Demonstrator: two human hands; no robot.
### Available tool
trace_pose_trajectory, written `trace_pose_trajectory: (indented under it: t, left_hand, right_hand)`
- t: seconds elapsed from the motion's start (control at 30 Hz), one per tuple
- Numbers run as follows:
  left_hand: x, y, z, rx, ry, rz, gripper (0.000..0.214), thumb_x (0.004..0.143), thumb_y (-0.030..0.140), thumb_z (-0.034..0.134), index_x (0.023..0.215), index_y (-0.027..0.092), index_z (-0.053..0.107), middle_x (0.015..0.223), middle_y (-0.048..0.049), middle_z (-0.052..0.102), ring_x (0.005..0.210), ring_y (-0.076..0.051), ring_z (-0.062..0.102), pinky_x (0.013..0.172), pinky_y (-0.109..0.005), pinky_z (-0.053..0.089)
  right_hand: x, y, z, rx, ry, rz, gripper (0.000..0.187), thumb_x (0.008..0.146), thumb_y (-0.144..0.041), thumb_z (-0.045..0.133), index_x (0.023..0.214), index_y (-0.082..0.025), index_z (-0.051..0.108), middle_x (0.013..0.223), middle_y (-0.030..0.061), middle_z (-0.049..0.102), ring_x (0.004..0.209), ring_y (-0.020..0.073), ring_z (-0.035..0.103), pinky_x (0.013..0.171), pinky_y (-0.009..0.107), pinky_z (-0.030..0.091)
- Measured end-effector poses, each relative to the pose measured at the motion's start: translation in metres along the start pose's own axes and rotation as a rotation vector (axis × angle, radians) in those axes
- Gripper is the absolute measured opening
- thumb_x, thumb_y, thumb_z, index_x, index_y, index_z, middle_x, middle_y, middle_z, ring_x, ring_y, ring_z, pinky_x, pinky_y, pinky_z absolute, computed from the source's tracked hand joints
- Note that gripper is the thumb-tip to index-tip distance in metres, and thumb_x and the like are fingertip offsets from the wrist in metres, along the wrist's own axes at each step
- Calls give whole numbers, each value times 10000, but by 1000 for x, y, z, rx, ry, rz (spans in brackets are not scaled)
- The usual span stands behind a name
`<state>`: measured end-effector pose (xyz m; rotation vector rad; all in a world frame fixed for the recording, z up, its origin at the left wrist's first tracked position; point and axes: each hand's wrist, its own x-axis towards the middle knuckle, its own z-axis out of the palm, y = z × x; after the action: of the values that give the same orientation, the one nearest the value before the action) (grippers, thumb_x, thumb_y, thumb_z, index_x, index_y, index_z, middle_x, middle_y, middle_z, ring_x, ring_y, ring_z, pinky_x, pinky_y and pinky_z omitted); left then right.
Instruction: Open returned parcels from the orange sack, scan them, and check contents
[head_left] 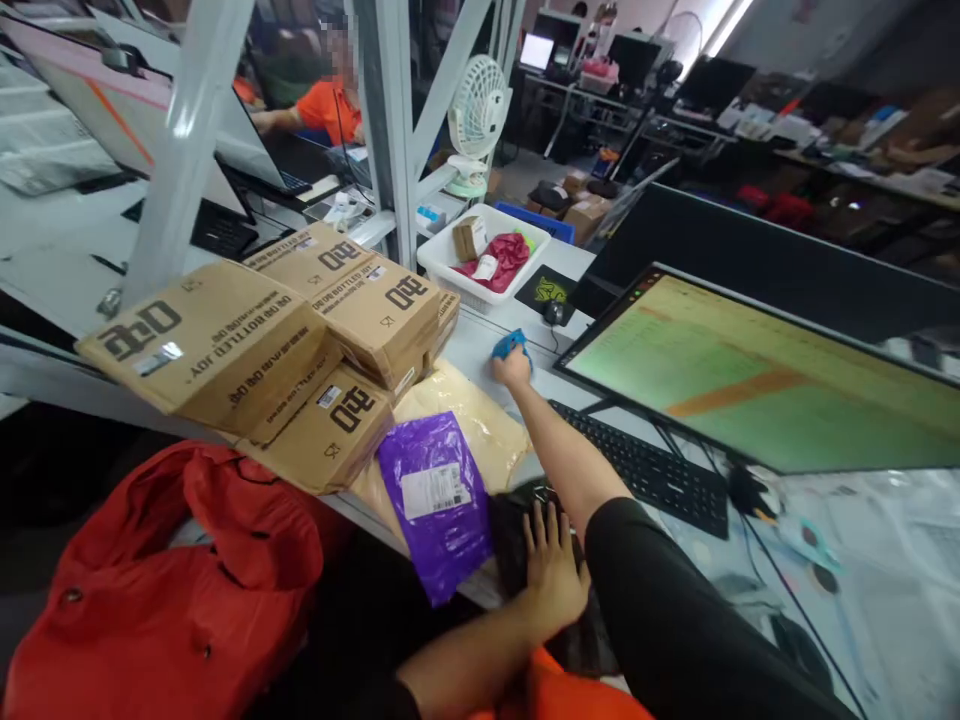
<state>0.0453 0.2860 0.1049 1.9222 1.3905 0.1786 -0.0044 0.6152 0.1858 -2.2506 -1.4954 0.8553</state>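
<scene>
The right hand [513,368] is stretched way out across the desk [472,340], fingers curled over a small blue thing [511,345] – a scanner or a tape cutter maybe, it's too small to tell from here. It sits just past the yellow mailer [480,420], between the keyboard [645,465] and the stack of cardboard boxes [217,340]. The left hand [553,565] lies flat on a black parcel [510,540] at the near edge, fingers spread, pinning it down.

If it were me, I'd get a full wrap on that blue thing before lifting and keep the other palm planted so the parcel doesn't slide off the edge.

It's tight, though – the purple parcel [439,500] hangs half over the edge right beside the black one, the keyboard is just beside the forearm, and the monitor [765,375] crowds the right side. A mouse [553,312] and its cable sit just behind the blue thing, so that's easy to snag. There's a white basket [457,262] further back and a red jacket [172,580] down on the left.
</scene>
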Motion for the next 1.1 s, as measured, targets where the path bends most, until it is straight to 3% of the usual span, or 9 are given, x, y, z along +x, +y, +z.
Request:
trace_pose_trajectory:
  t: [0.13, 0.23, 0.3, 0.37, 0.47, 0.57, 0.8, 0.97, 1.1]
  left_hand:
    - [0, 11, -32, -9, -81, -43, 768, 961, 465, 527, 1618, 96, 380, 1689, -230, 304, 1581, -451, 225, 1240, -707, 244]
    - [-3, 4, -73, -94, -64, 55, 656, 966, 387, 556, 1557, 109, 489, 1642, -224, 403, 1539, -424, 332, 1233, -650, 307]
    - [-11, -9, -109, -326, -7, 203, 521, 941, 290, 589, 1444, 156, 616, 1588, -177, 499, 1520, -357, 376, 1263, -573, 299]
    - [-23, -23, -146, -737, 36, 123, 391, 940, 326, 612, 1290, 185, 715, 1460, -151, 630, 1412, -317, 512, 1244, -535, 336]
    - [-51, -32, -191, -1336, -256, -123, 508, 911, 592, 655, 1192, 180, 752, 1293, -154, 732, 1225, -309, 661, 1081, -469, 500]
    - [-79, -21, -213, -1506, -568, -297, 616, 801, 651, 783, 1160, 151, 775, 1151, -158, 777, 1010, -250, 734, 895, -346, 571]
    - [-104, 14, -197, -1334, -663, -539, 457, 615, 428, 977, 895, 114, 798, 861, -96, 783, 729, -160, 710, 715, -251, 556]
    - [-110, 21, -196, -1273, -644, -531, 499, 576, 492, 987, 806, 104, 773, 801, -83, 765, 695, -160, 706, 700, -262, 559]
    - [-112, 22, -203, -1240, -566, -524, 500, 619, 501, 969, 844, 99, 774, 844, -101, 774, 723, -171, 722, 734, -277, 560]
  right_hand:
    - [-70, 13, -49, 195, -74, -109, 604, 870, -266, 554, 1458, -130, 530, 1378, 138, 682, 1244, 261, 648, 1037, 368, 521]
    - [-155, 62, -108, 541, -155, -240, 655, 816, -346, 607, 1448, -186, 554, 1427, 89, 659, 1269, 262, 635, 1062, 373, 515]
    - [-221, 106, -150, 808, -226, -280, 688, 760, -429, 715, 1408, -227, 600, 1415, 82, 665, 1253, 296, 641, 1060, 408, 515]
    - [-286, 149, -186, 908, -265, -209, 671, 742, -476, 782, 1363, -263, 644, 1377, 73, 685, 1199, 300, 666, 1010, 402, 534]
    - [-368, 196, -213, 900, -283, -104, 645, 765, -534, 808, 1337, -271, 670, 1351, 91, 693, 1162, 304, 680, 946, 378, 547]
    - [-420, 219, -207, 838, -337, -56, 644, 813, -583, 771, 1360, -265, 648, 1297, 110, 705, 1102, 289, 688, 886, 356, 547]
    - [-447, 223, -178, 692, -413, 66, 722, 857, -670, 691, 1384, -196, 555, 1026, 76, 697, 874, 225, 637, 754, 318, 495]
    - [-433, 223, -182, 489, -549, 58, 515, 855, -682, 673, 847, -168, 645, 825, 37, 617, 772, 190, 555, 666, 293, 410]
    - [-427, 222, -183, 411, -501, -55, 439, 911, -602, 620, 826, -171, 615, 850, 34, 618, 780, 183, 545, 683, 294, 408]
